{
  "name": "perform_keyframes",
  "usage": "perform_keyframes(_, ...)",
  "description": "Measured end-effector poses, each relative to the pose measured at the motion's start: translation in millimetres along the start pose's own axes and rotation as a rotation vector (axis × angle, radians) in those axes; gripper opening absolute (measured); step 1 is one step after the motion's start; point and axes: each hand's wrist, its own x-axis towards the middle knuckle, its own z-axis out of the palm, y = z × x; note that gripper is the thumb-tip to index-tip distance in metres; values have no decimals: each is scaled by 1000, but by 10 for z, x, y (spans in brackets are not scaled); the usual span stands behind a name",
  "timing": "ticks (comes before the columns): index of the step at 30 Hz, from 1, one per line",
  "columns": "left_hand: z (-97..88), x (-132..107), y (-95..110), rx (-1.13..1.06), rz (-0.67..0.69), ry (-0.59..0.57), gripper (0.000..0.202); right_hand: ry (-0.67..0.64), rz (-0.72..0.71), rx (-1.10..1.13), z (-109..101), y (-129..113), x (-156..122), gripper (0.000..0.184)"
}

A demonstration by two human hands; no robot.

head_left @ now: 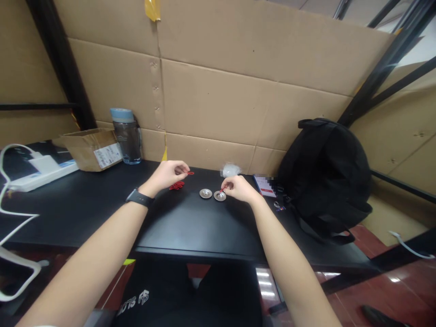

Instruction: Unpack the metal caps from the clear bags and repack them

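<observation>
My left hand (173, 174), with a dark watch band (140, 198) at its wrist, pinches a thin red cord (191, 173) whose loop sticks out past the fingertips. Just under that hand lies a bunched-up heap of red cord (176, 185); whether it joins the held piece is hidden. Two small round metal discs with raised centres rest side by side on the black table. Over the right disc (220, 196), my right hand (237, 188) closes its fingers on a short bit of red cord (223, 189) near the centre. The left disc (205, 194) is untouched, between both hands.
A crumpled clear plastic wrapper (230, 170) lies at the back. On the right are a booklet (265, 185), keys (278, 206) and a black backpack (327, 177). The left side holds a blue-lidded bottle (126, 136), an open cardboard box (93, 150) and a white power strip (44, 175).
</observation>
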Motion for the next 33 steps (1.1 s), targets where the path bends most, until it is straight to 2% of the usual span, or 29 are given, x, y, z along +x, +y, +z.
perform_keyframes(4, -231, -18, -314, -22, -90, -90, 27, -19, 2, 23, 5, 23, 3, 16)
perform_keyframes(7, -261, -25, -357, -27, -112, -133, 30, -29, 5, 27, 16, 40, 10, 16)
perform_keyframes(13, -167, -18, -155, 62, -59, -195, 20, -34, -26, 26, 26, 60, 18, 12)
perform_keyframes(16, -134, -13, -134, 152, -56, -219, 16, -30, -31, 30, 26, 55, 15, 12)
perform_keyframes(20, -113, -1, -155, 196, -33, -210, 19, -3, -43, 53, 52, 47, 22, 12)
perform_keyframes(23, -71, -3, -93, 191, 8, -175, 18, 41, -38, 100, 113, 32, 48, 10)
perform_keyframes(27, 81, -33, 122, 48, 85, -167, 19, 120, 15, 352, 249, -27, 104, 12)
perform_keyframes(30, 245, -61, 300, -74, 142, -163, 22, 130, 79, 669, 347, -95, 133, 27)
perform_keyframes(33, 385, -75, 416, -203, 117, -149, 25, 135, 134, 833, 400, -150, 138, 39)
